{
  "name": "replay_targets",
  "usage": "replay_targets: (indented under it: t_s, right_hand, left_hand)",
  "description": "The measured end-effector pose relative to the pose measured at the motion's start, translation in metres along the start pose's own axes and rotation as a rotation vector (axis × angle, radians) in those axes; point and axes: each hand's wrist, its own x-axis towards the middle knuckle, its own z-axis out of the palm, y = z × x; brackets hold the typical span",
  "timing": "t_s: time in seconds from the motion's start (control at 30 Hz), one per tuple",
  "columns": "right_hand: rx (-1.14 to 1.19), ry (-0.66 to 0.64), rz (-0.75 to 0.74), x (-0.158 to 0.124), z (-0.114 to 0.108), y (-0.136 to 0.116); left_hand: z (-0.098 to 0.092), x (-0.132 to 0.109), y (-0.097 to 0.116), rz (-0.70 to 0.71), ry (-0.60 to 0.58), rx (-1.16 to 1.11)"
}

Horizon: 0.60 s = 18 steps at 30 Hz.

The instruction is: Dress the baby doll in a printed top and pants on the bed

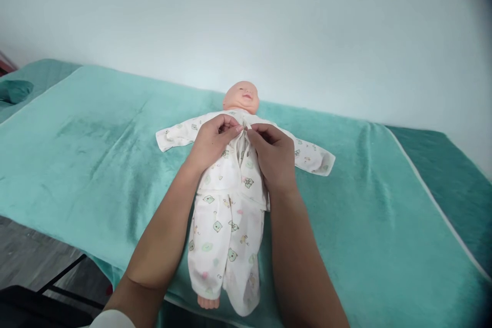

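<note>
A baby doll (242, 96) lies on its back, head toward the wall, in a white printed top (219, 179) and matching trousers (219, 236). Over its chest, my left hand (214, 138) pinches one edge of the top's front opening between thumb and fingers. My right hand (275, 155) pinches the other edge, its fingertips almost meeting those of the left. The front gapes below my fingers. Any fastener between the fingertips is too small to make out. Both sleeves spread out sideways, and one bare foot (208, 302) shows at a trouser end.
Under the doll, a green velvety cover (96, 164) with pale seams spreads over a long table or bed against a white wall (246, 20). A face-sized hole (15, 91) is at its far left. A black object (34, 307) stands on the floor at lower left.
</note>
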Motion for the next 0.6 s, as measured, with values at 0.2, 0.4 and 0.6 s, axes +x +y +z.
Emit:
replay_targets:
  t_s: [0.2, 0.4, 0.6]
  right_hand:
    - [-0.029, -0.024, -0.033, 0.0000, -0.0009, 0.0050]
    - [-0.072, -0.071, -0.055, 0.0021, -0.0018, 0.0068]
    - [-0.079, -0.090, -0.056, 0.0015, -0.0007, 0.0032]
  left_hand:
    - [0.0008, -0.0007, 0.0008, 0.007, -0.004, 0.055]
    - [0.0015, -0.0022, 0.0025, 0.025, -0.012, 0.099]
    - [0.0016, -0.0037, 0.0002, 0.038, -0.039, 0.077]
